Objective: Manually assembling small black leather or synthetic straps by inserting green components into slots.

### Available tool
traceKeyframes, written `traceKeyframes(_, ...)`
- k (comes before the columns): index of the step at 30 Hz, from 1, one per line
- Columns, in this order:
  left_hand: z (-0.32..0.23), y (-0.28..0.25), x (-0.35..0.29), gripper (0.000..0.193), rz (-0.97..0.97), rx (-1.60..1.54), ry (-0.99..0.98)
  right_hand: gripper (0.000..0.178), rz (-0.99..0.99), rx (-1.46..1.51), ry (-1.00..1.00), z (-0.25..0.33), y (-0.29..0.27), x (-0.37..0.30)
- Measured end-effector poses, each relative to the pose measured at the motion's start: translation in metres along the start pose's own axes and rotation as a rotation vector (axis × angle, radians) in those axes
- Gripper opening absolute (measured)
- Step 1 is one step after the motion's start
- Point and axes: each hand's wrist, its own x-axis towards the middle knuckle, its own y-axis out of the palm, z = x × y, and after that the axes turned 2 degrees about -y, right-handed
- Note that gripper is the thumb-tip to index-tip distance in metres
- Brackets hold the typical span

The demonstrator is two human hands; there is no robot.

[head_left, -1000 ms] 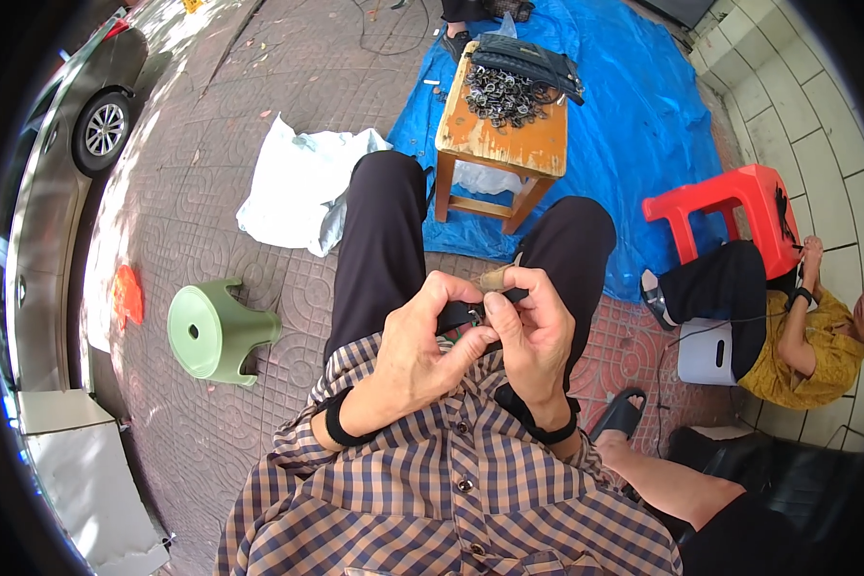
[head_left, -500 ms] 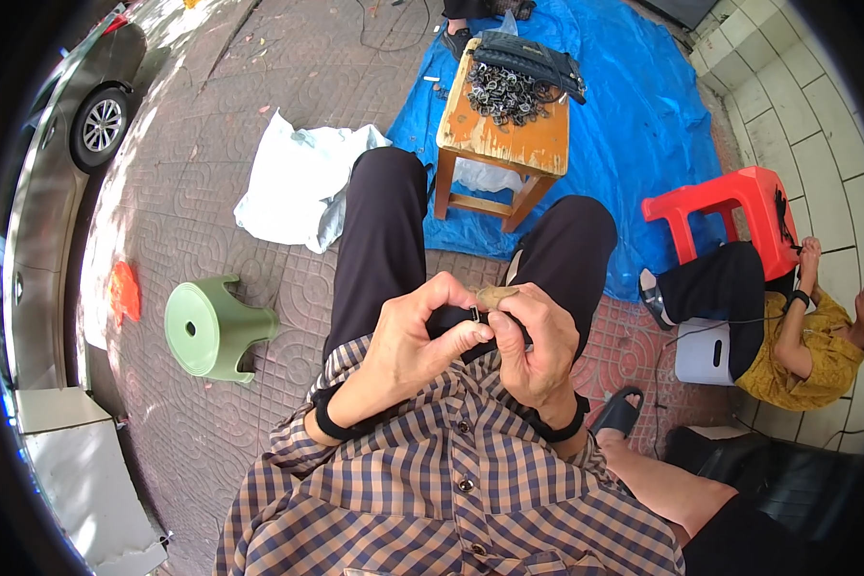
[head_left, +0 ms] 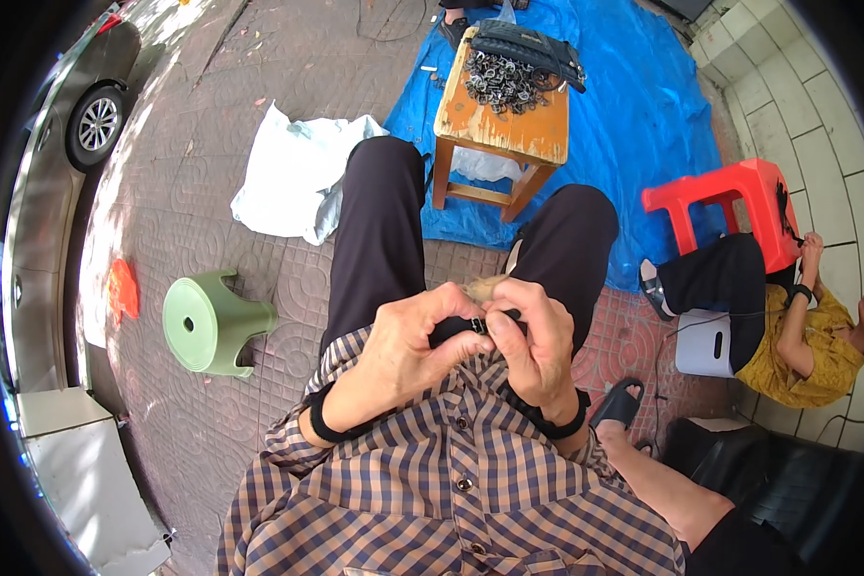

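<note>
My left hand [head_left: 408, 336] and my right hand [head_left: 536, 348] meet above my lap, fingers closed in a pinch. Between their fingertips sits a small dark piece with a shiny metal edge [head_left: 477, 325]; its exact kind is too small to make out. A tan covering [head_left: 485, 287] shows at the right index finger. Beyond my knees, a worn wooden stool [head_left: 504, 130] bears a heap of small black and metallic ring-like parts [head_left: 507, 84]. A dark pouch-like bag [head_left: 528, 50] lies behind the heap.
The stool stands on a blue tarp [head_left: 619, 106]. A white sack [head_left: 293, 182] and a green stool [head_left: 197, 324] are to the left, a parked car [head_left: 62, 163] beyond. At right, a person in a yellow top [head_left: 802, 350] sits by a red stool [head_left: 715, 197]. Another person's leg [head_left: 667, 480] is close.
The small piece has turned between my fingertips, and its metal edge shows more. My right fingers have shifted slightly around it. The whole view has tilted a little.
</note>
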Motion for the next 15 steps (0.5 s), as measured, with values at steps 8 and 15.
traceKeyframes(8,-0.003,-0.001,-0.003,0.019,-0.126,-0.041,-0.120,0.020,-0.077,0.211,0.321,0.000,0.013,0.000)
traceKeyframes(15,0.000,-0.001,-0.004,0.026,-0.177,0.016,-0.014,0.020,-0.141,0.199,0.286,0.002,0.017,0.002)
